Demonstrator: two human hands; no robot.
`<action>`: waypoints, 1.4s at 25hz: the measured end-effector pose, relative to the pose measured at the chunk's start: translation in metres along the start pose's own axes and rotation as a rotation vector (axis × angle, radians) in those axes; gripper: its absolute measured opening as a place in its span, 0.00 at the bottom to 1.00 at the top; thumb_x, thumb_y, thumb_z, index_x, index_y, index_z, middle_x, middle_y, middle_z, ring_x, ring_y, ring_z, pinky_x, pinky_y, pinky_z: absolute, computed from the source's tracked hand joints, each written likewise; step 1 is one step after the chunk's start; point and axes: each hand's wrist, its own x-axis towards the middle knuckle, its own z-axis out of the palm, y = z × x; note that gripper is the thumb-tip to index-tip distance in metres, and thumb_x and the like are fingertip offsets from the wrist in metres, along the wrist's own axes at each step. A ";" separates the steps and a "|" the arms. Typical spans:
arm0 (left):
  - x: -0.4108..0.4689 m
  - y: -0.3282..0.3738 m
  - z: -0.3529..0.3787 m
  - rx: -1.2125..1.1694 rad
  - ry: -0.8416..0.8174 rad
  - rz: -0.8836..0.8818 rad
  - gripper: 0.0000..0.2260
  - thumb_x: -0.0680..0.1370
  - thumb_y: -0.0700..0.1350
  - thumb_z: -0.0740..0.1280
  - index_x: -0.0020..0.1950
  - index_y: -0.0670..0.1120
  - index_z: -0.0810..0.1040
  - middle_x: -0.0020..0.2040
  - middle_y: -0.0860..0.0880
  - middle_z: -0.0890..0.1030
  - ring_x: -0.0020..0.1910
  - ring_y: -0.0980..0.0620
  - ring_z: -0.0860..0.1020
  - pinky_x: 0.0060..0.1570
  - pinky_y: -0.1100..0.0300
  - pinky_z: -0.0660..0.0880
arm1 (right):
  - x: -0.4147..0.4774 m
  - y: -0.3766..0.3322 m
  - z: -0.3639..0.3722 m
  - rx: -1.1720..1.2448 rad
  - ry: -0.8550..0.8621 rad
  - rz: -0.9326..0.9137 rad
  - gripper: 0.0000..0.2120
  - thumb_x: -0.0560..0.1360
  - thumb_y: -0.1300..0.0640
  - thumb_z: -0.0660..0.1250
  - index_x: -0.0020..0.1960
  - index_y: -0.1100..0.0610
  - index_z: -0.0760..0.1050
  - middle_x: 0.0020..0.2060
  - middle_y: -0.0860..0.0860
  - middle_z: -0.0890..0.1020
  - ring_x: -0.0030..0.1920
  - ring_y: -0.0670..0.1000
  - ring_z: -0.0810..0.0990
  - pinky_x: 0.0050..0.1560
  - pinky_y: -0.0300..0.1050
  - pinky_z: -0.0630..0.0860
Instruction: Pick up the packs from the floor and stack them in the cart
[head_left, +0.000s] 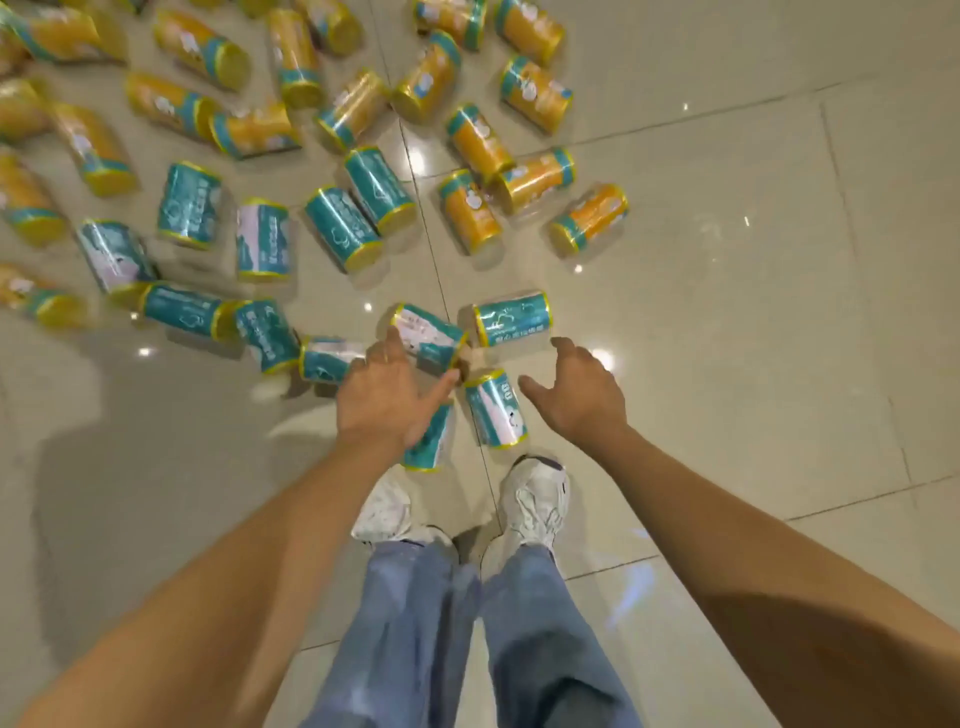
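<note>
I reach left hand (387, 397) and right hand (576, 395), fingers wide and empty, toward the teal pack (493, 408) between them; its glossy wrap may slip, scattering neighbours

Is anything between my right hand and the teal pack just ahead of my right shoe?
Nothing visible. The right hand is open beside the teal pack, with only bare floor tile showing in the gap.

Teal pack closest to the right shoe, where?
Head view, centre: teal pack lies on the floor between left hand and right hand, ahead of the right shoe.
</note>
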 end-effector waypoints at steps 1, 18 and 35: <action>0.013 -0.009 0.032 -0.025 -0.024 -0.030 0.40 0.76 0.67 0.55 0.78 0.41 0.50 0.71 0.39 0.65 0.67 0.38 0.67 0.63 0.47 0.66 | 0.021 0.009 0.030 0.028 0.003 0.018 0.31 0.76 0.44 0.63 0.73 0.58 0.60 0.65 0.57 0.72 0.64 0.59 0.71 0.59 0.50 0.69; 0.089 -0.076 0.266 -0.340 -0.038 -0.205 0.39 0.72 0.62 0.69 0.72 0.41 0.59 0.63 0.40 0.73 0.60 0.39 0.74 0.55 0.50 0.70 | 0.128 0.059 0.243 0.079 0.081 0.155 0.38 0.66 0.39 0.73 0.66 0.57 0.63 0.57 0.55 0.77 0.56 0.57 0.77 0.51 0.46 0.70; -0.070 -0.049 -0.124 -0.526 0.188 -0.163 0.35 0.71 0.61 0.70 0.69 0.42 0.62 0.60 0.40 0.76 0.58 0.37 0.75 0.53 0.48 0.72 | -0.089 -0.099 -0.064 0.207 0.282 0.061 0.41 0.64 0.38 0.74 0.68 0.57 0.62 0.55 0.56 0.79 0.55 0.58 0.78 0.52 0.49 0.73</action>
